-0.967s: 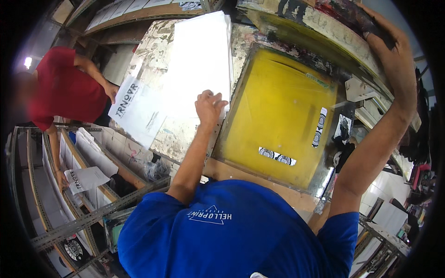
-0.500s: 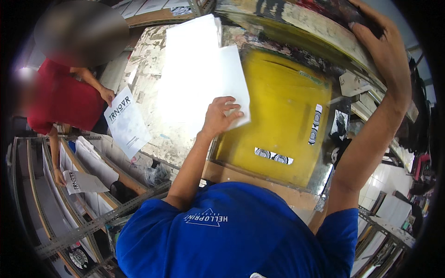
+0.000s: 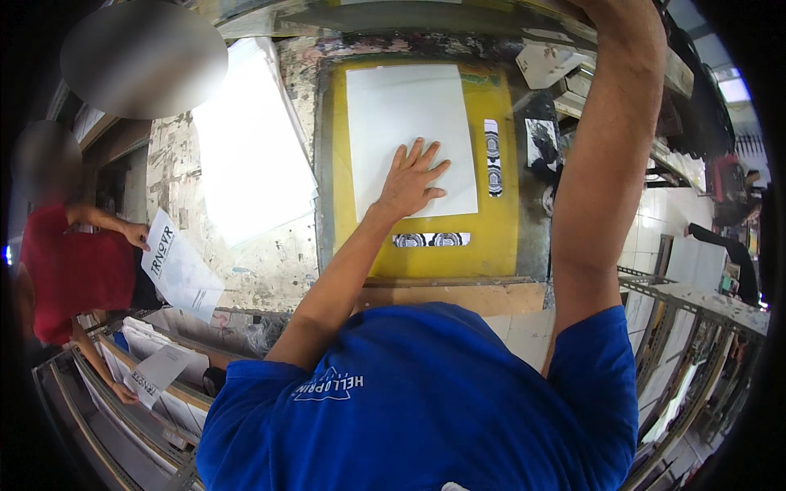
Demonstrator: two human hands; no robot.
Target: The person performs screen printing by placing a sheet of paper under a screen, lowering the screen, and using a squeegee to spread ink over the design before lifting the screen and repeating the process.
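Observation:
My left hand [image 3: 409, 182] lies flat with fingers spread on a blank white sheet of paper [image 3: 413, 106]. The sheet rests on a yellow printing board [image 3: 499, 225]. Two short printed strips stick to the board, one strip [image 3: 492, 158] right of the sheet and another strip [image 3: 431, 240] just below it. My right arm reaches up to the far side, where my right hand [image 3: 616, 10] is at the raised screen frame [image 3: 467, 23]. Its fingers are cut off by the picture's top edge; half a second ago they gripped that frame.
A stack of white paper [image 3: 246, 155] lies left of the board on the paint-stained table [image 3: 173, 164]. At the left, a person in a red shirt [image 3: 78, 270] holds printed sheets [image 3: 182, 266] over a rack [image 3: 98, 409]. Metal shelving [image 3: 696, 307] stands at the right.
My left hand has brought the sheet rightward from beside the stack and laid it on the yellow board. Its curled fingers have spread flat. The view has shifted, so my right hand sits higher in it.

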